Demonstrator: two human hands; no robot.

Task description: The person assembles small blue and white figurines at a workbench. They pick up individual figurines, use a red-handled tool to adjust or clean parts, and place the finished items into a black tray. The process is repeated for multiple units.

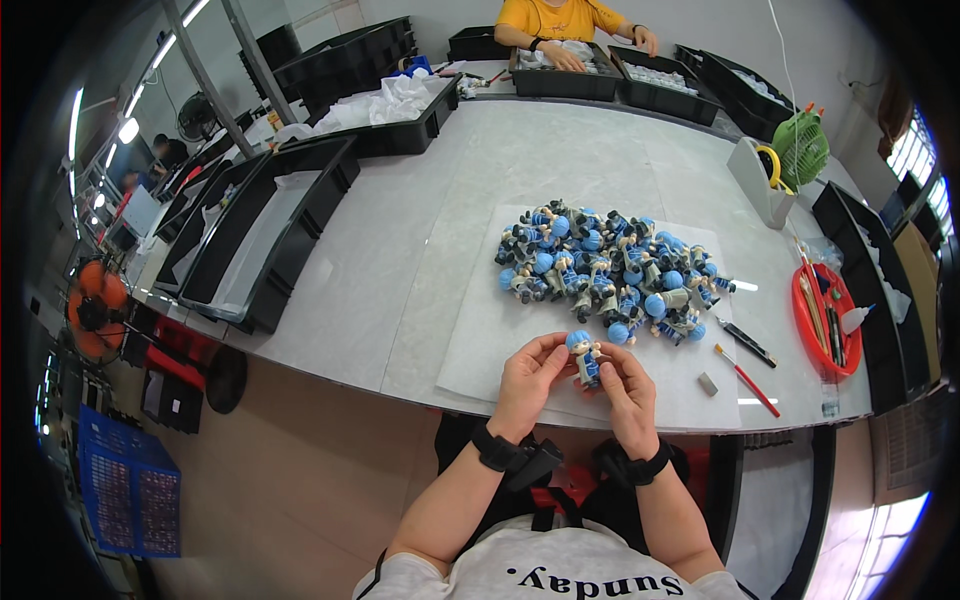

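Both hands hold one small plastic figurine with a round blue head (583, 357) over the near edge of the pale marble-look desk (560, 150). My left hand (527, 381) pinches it from the left side, thumb and fingers curled narrow around the head end. My right hand (626, 384) grips the lower body from the right, fingers closed on it. Figurine is roughly upright, head toward the left hand, hanging just above the white foam sheet (480, 340) spread on the desk.

Just beyond it on the same sheet lies a heap of matching blue-headed figurines (600, 268), near but not touching the held one. Right of the sheet: a thin red-handled brush (747, 380), a black pen-like tool (746, 342), a small grey eraser-like block (707, 383). Further right a round red tray (803, 310) with tools in it, and a green desk fan (800, 148) beside a white tape dispenser (752, 178). Black plastic bins (270, 230) line the left edge. Across the desk a person in a yellow shirt (556, 18) works at other black trays. Black bands on both my wrists.
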